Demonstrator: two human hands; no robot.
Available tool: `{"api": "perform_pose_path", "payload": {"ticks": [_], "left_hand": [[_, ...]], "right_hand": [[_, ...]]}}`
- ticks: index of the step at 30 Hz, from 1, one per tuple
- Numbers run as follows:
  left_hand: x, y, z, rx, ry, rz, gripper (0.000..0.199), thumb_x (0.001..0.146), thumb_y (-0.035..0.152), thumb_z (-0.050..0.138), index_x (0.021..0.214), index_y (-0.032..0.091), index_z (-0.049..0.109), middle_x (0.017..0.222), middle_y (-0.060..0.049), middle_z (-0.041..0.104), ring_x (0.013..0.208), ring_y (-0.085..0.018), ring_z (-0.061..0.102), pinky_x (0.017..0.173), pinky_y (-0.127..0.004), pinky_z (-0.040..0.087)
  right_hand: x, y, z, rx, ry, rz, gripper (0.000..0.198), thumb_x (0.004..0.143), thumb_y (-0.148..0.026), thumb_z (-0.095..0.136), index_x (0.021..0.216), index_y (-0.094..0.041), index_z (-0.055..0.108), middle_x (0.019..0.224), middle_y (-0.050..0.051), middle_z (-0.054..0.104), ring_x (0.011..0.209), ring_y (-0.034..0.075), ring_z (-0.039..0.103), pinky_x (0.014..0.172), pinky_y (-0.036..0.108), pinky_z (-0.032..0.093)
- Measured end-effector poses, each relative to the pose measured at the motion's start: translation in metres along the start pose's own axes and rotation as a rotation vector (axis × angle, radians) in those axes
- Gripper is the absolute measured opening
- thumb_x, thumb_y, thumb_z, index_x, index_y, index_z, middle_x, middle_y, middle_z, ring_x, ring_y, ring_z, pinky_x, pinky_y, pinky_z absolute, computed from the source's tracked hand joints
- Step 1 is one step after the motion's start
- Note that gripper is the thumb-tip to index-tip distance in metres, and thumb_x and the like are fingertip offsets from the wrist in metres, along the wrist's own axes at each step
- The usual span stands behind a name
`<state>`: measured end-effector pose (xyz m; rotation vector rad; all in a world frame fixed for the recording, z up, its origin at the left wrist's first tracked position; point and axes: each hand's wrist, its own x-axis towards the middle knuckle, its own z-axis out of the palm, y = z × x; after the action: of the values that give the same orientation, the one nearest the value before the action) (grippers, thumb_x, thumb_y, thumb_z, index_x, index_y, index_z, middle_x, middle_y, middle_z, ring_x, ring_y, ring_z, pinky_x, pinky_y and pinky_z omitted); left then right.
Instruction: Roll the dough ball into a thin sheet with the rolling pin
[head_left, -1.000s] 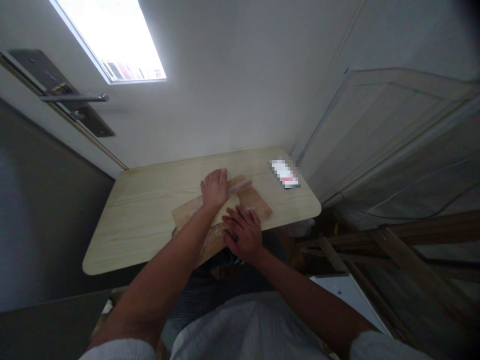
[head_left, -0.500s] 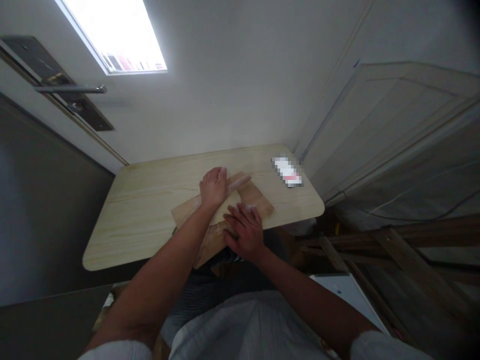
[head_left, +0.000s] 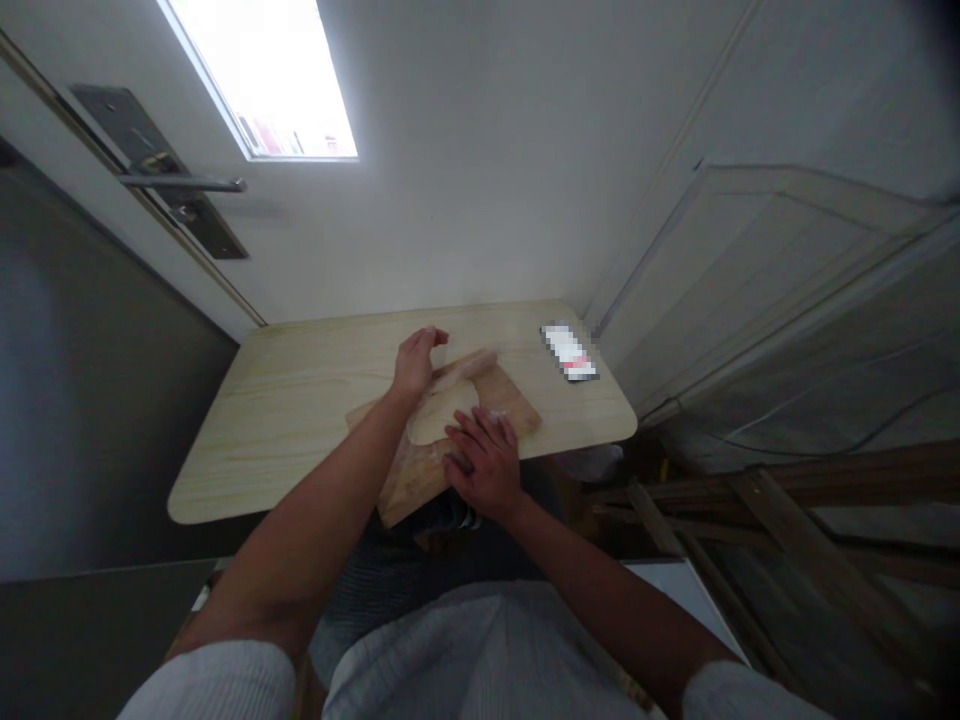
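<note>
A thin, pale, rounded sheet of dough [head_left: 442, 412] lies on a wooden board [head_left: 517, 395] set at an angle over the table's front edge. Across the dough's far edge rests a wooden rolling pin [head_left: 472, 367]. My left hand [head_left: 417, 362] is over the pin's left part, palm down, its fingers reaching forward past it and slightly bent; that part of the pin is hidden. With fingers spread, my right hand [head_left: 486, 460] lies on the dough's near right edge and the board. White flour shows beside its fingertips.
A phone [head_left: 568, 352], its screen blurred, lies at the right of the pale wood-grain table [head_left: 270, 400]. Behind stands a white door with a metal handle [head_left: 184, 183] and a bright window. Wooden planks [head_left: 795, 530] are at the lower right.
My left hand has shifted slightly left, its fingers loosening from the pin, and more of the dough shows. My right hand stays almost in place. The camera view has tilted a little.
</note>
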<state>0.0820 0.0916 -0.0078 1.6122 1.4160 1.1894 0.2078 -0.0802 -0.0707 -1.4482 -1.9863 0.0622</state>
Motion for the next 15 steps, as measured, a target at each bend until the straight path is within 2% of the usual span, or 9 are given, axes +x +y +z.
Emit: {"api": "perform_pose_path", "payload": {"ticks": [3, 6, 8, 11, 15], "left_hand": [[-0.009, 0.004, -0.015, 0.044, -0.076, 0.084, 0.042, 0.095, 0.048, 0.042, 0.101, 0.018, 0.07, 0.105, -0.008, 0.075, 0.1, -0.021, 0.067, 0.094, -0.036, 0.051], [-0.029, -0.002, -0.035, 0.288, -0.192, 0.223, 0.035, 0.089, 0.048, 0.056, 0.103, 0.02, 0.072, 0.107, -0.008, 0.074, 0.102, -0.024, 0.065, 0.098, -0.04, 0.049], [-0.046, -0.011, -0.047, 0.482, -0.244, 0.307, 0.037, 0.087, 0.05, 0.059, 0.106, 0.021, 0.073, 0.112, -0.01, 0.072, 0.108, -0.028, 0.063, 0.101, -0.044, 0.047], [-0.068, -0.026, -0.057, 0.667, -0.177, 0.304, 0.036, 0.088, 0.048, 0.059, 0.11, 0.023, 0.073, 0.115, -0.012, 0.07, 0.111, -0.032, 0.06, 0.101, -0.046, 0.047], [-0.081, -0.041, -0.058, 0.659, -0.038, 0.294, 0.035, 0.092, 0.048, 0.054, 0.108, 0.022, 0.071, 0.115, -0.012, 0.069, 0.112, -0.031, 0.059, 0.102, -0.046, 0.046]], "right_hand": [[0.0, -0.003, -0.004, 0.016, -0.017, 0.008, 0.037, 0.093, -0.041, 0.059, 0.128, -0.029, 0.064, 0.145, 0.003, 0.059, 0.144, 0.024, 0.042, 0.123, 0.048, 0.016], [0.003, -0.002, -0.009, 0.064, -0.023, 0.028, 0.033, 0.092, -0.037, 0.061, 0.123, -0.029, 0.066, 0.143, 0.002, 0.061, 0.142, 0.024, 0.045, 0.123, 0.05, 0.015], [0.008, 0.001, -0.012, 0.111, -0.017, 0.048, 0.029, 0.092, -0.034, 0.06, 0.119, -0.028, 0.068, 0.137, 0.002, 0.065, 0.136, 0.023, 0.051, 0.122, 0.05, 0.018], [0.025, 0.011, -0.014, 0.148, 0.007, 0.084, 0.03, 0.092, -0.032, 0.058, 0.12, -0.024, 0.068, 0.129, 0.005, 0.07, 0.129, 0.023, 0.057, 0.118, 0.047, 0.027], [0.058, 0.02, -0.014, 0.031, -0.058, 0.131, 0.041, 0.091, -0.033, 0.06, 0.129, -0.019, 0.064, 0.135, 0.01, 0.066, 0.132, 0.029, 0.053, 0.118, 0.05, 0.028]]}}
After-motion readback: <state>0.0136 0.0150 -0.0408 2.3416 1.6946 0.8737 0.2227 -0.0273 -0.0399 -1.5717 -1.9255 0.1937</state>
